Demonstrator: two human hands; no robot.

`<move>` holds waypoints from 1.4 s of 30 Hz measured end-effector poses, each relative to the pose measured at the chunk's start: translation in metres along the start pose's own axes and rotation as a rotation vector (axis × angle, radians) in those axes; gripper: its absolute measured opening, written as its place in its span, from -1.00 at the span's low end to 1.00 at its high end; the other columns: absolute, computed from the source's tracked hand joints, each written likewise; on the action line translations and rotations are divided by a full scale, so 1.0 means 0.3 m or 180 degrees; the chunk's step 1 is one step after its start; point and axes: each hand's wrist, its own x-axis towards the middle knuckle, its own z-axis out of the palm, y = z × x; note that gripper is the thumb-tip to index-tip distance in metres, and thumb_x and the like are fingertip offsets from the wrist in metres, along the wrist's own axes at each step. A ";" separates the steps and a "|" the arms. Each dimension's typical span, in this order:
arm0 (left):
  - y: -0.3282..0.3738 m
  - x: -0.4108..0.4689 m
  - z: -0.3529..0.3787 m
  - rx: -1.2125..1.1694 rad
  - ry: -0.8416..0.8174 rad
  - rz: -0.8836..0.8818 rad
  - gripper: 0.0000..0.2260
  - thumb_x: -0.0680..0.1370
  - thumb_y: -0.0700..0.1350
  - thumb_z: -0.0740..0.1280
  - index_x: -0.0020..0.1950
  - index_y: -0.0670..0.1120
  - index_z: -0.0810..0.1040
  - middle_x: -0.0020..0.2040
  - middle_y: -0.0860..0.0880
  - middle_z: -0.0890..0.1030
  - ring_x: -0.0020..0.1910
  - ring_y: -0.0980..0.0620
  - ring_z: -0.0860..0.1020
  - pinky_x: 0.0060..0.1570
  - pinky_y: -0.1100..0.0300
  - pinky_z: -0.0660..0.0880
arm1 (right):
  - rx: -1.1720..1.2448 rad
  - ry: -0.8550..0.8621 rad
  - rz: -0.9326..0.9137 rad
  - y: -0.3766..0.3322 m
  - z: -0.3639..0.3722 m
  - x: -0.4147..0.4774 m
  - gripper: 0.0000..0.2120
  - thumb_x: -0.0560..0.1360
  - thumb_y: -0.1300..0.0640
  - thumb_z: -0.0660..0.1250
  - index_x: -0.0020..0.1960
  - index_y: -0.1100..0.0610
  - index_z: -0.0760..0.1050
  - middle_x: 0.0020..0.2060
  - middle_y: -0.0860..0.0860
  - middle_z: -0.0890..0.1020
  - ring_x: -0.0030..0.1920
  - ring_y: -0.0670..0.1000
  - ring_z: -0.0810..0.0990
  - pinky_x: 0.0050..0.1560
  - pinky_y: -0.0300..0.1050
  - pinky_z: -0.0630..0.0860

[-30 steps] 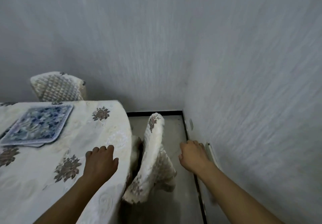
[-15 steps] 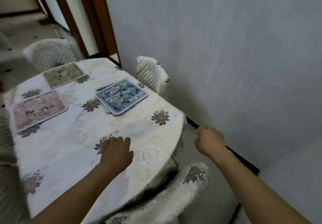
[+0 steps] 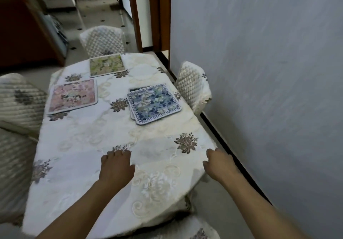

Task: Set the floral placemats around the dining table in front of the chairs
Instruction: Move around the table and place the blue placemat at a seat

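Resting palm-down on the tablecloth [image 3: 78, 146], the left hand [image 3: 116, 166] has fingers spread and holds nothing; the right hand [image 3: 219, 164], loosely curled and empty, sits at the table's right edge. Pink placemat [image 3: 73, 95] and green placemat [image 3: 106, 64] each lie before a chair. The blue stack [image 3: 154, 103] likely awaits distribution; it is skewed, long axis running left-right toward the right-side chair [image 3: 193, 84].

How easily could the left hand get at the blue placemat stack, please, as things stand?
Probably yes: the left hand rests flat on the tablecloth, and only bare cloth lies between it and the blue placemat stack.
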 end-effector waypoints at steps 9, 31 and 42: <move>0.373 0.014 -0.004 0.0008 -0.0178 -0.0901 -0.65 0.54 0.14 0.22 0.22 -0.03 0.46 0.18 -0.09 0.56 0.23 -0.16 0.47 0.20 -0.06 0.34 | 0.0092 -0.0071 -0.0772 0.345 -0.049 0.317 -0.78 0.47 0.01 0.24 0.03 0.11 0.49 0.02 0.14 0.60 0.05 0.20 0.58 -0.05 -0.05 0.45; 0.808 0.579 -0.025 -0.0495 0.0084 -0.1603 -0.76 0.53 0.11 0.26 0.02 -0.04 0.53 -0.09 -0.05 0.59 0.01 -0.12 0.53 -0.02 0.01 0.39 | -0.0199 -0.0236 -0.1773 0.602 -0.300 1.051 -0.71 0.53 0.00 0.22 0.11 0.18 0.52 0.08 0.16 0.58 0.10 0.17 0.55 0.09 -0.05 0.46; 0.836 1.028 -0.074 -0.0641 -0.0035 -0.1948 -0.73 0.53 0.09 0.27 0.09 -0.06 0.53 0.02 -0.08 0.60 0.09 -0.14 0.51 0.08 -0.02 0.39 | -0.0044 0.0032 -0.2546 0.455 -0.423 1.601 -0.77 0.50 -0.03 0.23 0.01 0.11 0.49 -0.09 0.11 0.59 -0.08 0.17 0.58 -0.09 -0.03 0.50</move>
